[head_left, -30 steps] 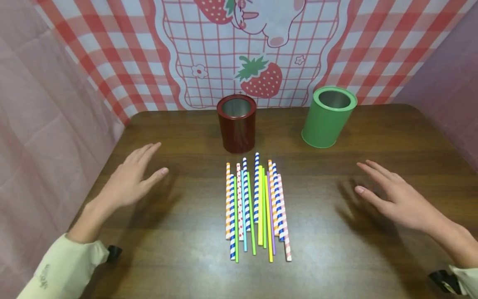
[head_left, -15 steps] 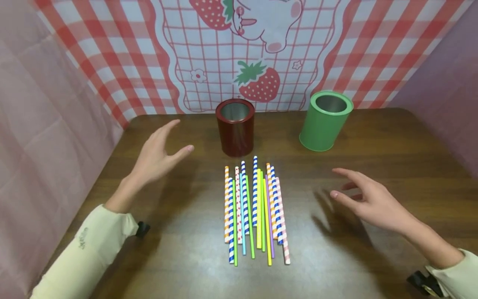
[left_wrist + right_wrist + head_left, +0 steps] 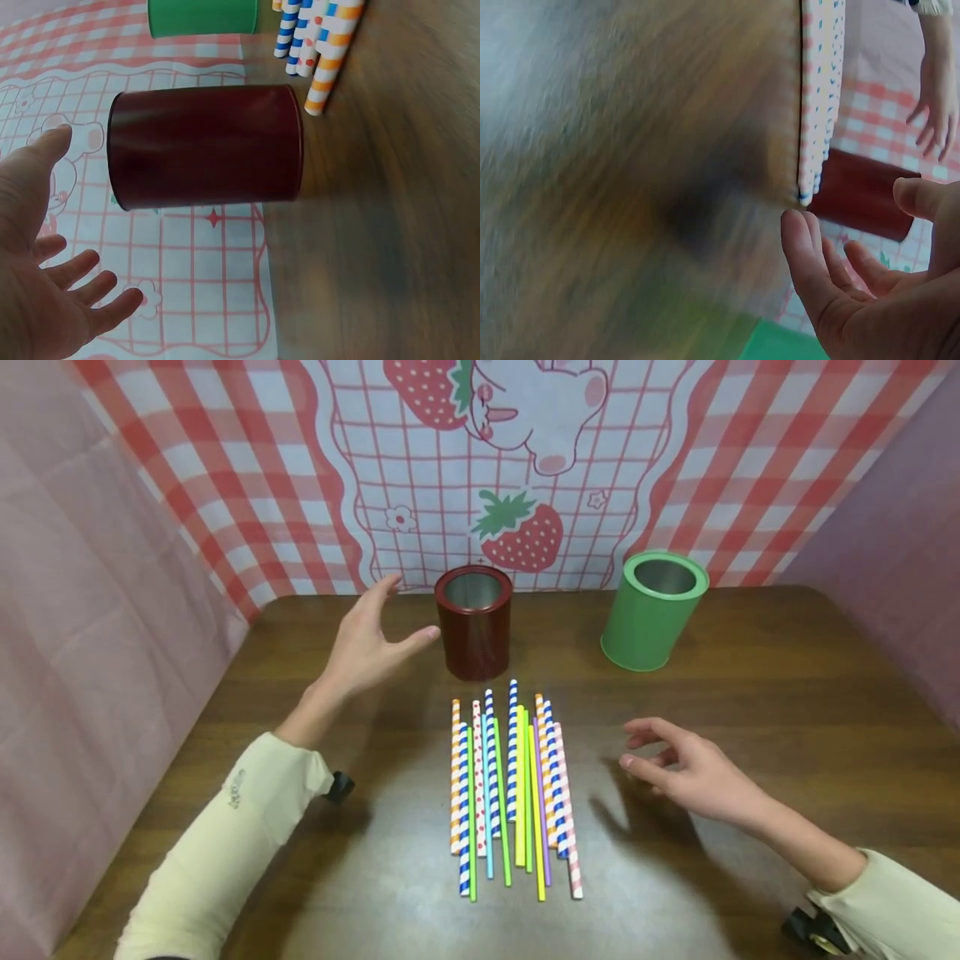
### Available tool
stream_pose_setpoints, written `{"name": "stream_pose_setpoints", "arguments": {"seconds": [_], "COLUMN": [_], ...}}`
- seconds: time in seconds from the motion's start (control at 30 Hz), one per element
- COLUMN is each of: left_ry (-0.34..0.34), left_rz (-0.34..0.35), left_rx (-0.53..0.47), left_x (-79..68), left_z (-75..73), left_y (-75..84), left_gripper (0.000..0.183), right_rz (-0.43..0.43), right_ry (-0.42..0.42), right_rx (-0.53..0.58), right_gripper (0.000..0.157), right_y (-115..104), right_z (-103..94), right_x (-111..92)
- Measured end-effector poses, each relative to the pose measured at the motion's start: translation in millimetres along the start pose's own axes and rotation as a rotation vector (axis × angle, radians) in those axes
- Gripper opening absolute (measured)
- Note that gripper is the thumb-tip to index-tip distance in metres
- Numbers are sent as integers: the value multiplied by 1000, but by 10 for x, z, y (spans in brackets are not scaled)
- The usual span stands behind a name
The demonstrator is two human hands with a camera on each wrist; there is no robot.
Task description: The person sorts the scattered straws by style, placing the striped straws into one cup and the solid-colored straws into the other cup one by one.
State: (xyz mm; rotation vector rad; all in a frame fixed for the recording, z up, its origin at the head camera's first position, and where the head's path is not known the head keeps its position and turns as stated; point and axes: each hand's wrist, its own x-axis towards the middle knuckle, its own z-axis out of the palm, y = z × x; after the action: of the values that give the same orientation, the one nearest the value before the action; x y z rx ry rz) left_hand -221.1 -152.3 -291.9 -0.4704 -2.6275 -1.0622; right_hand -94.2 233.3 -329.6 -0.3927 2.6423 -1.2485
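A dark red can (image 3: 476, 642) stands upright toward the back of the table, its top uncovered. My left hand (image 3: 360, 647) is just left of it, thumb and fingers spread apart; the left wrist view shows a gap between this hand (image 3: 41, 277) and the can (image 3: 206, 146). Several striped, dotted and plain straws (image 3: 520, 785) lie side by side in front of the can. Over the table to the right of the straws hovers my right hand (image 3: 693, 772), its fingers loosely bent and holding nothing. In the right wrist view its fingers (image 3: 810, 262) are apart from everything.
A green can (image 3: 647, 622), also uncovered, stands at the back right of the brown wooden table (image 3: 787, 693). Behind the table hangs a red-and-white checked cloth (image 3: 247, 468) with strawberries. Plain curtains (image 3: 97, 610) close off the sides.
My left hand has moved right and farther back, up to the dark red can. The right hand has come left toward the straws, its fingers bending more. Cans and straws stay in place.
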Motion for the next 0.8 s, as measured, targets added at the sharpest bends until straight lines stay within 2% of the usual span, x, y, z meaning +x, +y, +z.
{"name": "stream_pose_setpoints", "arguments": {"seconds": [0.17,0.37,0.57,0.8], "left_ry": [-3,-4,-28,-43], "left_rz": [-27,-55,-89,-112], "left_rx": [-36,-77,-88,-140], "left_x": [111,260,378,479], "left_z": [92,221,321,403], "left_y": [53,82,111,156], "left_gripper": [91,96,98,104], "right_rz": [81,175,239,290], "right_ry": [-70,-107,-107,-67], "right_rx": [136,238,319,369], "right_gripper": [49,55,58,59], "right_y": [-47,-92,-150,-234], "right_z": [104,232,337,423], "right_x": [49,93,113,175]}}
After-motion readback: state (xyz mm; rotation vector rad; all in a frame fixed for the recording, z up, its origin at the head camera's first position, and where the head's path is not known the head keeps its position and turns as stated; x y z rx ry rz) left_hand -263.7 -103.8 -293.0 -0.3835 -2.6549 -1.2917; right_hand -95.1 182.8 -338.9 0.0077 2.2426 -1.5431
